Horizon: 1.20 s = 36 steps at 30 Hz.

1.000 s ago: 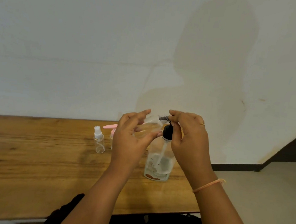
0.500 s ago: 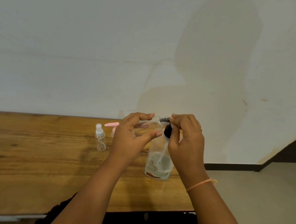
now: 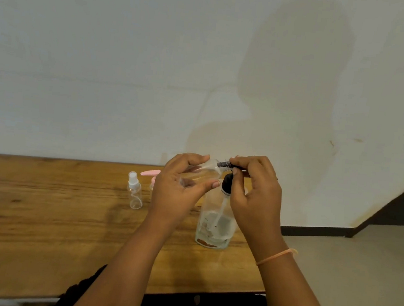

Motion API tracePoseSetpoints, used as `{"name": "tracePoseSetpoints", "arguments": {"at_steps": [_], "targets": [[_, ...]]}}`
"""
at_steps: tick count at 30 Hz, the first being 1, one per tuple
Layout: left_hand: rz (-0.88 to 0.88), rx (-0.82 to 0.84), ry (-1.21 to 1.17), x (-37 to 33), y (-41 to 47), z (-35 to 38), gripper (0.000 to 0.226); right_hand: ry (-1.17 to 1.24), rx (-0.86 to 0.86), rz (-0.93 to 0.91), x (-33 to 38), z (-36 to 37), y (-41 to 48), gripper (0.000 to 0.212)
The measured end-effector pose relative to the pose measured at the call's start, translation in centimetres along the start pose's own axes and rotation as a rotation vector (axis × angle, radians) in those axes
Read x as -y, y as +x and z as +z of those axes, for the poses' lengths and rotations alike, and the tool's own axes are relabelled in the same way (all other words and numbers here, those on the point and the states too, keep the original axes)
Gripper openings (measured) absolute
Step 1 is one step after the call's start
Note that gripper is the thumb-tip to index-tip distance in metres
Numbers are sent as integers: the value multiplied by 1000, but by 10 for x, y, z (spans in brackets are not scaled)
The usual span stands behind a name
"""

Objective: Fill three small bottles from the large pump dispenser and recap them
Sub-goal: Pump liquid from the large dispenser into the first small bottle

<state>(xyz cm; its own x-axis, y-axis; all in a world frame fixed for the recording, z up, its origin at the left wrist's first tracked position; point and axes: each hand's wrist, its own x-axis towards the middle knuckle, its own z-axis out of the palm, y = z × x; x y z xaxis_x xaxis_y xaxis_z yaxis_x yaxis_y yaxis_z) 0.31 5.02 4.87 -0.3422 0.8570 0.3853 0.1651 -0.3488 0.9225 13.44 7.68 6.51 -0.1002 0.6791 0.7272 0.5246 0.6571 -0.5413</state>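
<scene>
Head view: wooden bench [image 3: 41, 223] is running across the lower frame w/ a pale, stained wall [image 3: 105, 69] rising right behind it. Grey floor [image 3: 357, 266] and dark skirting [image 3: 312, 231] are showing at right. Dispenser [image 3: 215, 225] is standing upright near the bench's right end: clear, w/ a low level of cloudy liquid and a black pump top. Left hand [image 3: 177, 195] is holding a clear bottle [image 3: 206, 170] btwn thumb and fingers, tipped almost horiz., neck pointing right and meeting the pump spout. Right hand [image 3: 253, 194] is curling its fingers round that spout, w/ a thin orange band [image 3: 277, 255] sitting on the wrist. Spray bottle [image 3: 134, 193] and pink-topped bottle [image 3: 150, 173] are standing on the bench just left of the left hand, the pink one partly hidden behind it.
</scene>
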Motion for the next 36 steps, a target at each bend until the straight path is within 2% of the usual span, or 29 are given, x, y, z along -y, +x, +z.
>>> {"name": "tracePoseSetpoints", "arguments": {"at_steps": [7,10,15,18,24,28,33,36], "targets": [[-78,39,56,5,0,-1,41,-78,9,30,-12,15,-11,18],[-92,35,60,2,-1,-2,41,-36,2,32,-11,14,-12,17],[-42,29,77,-4,3,-5,44,-6,-12,-27,-5,4,-2,19],[-35,29,104,-4,1,-6,42,-27,21,-5,-4,2,-2,20],[-65,30,127,-3,0,-2,41,2,-22,5,-11,17,-9,31],[-73,19,131,-2,-4,-2,41,20,-14,27,-12,17,-13,22],[-43,16,81,-5,0,-3,42,79,-44,21,-4,10,-9,26],[-32,15,90,-5,-1,-4,43,55,-35,13,-4,9,-6,22]]}}
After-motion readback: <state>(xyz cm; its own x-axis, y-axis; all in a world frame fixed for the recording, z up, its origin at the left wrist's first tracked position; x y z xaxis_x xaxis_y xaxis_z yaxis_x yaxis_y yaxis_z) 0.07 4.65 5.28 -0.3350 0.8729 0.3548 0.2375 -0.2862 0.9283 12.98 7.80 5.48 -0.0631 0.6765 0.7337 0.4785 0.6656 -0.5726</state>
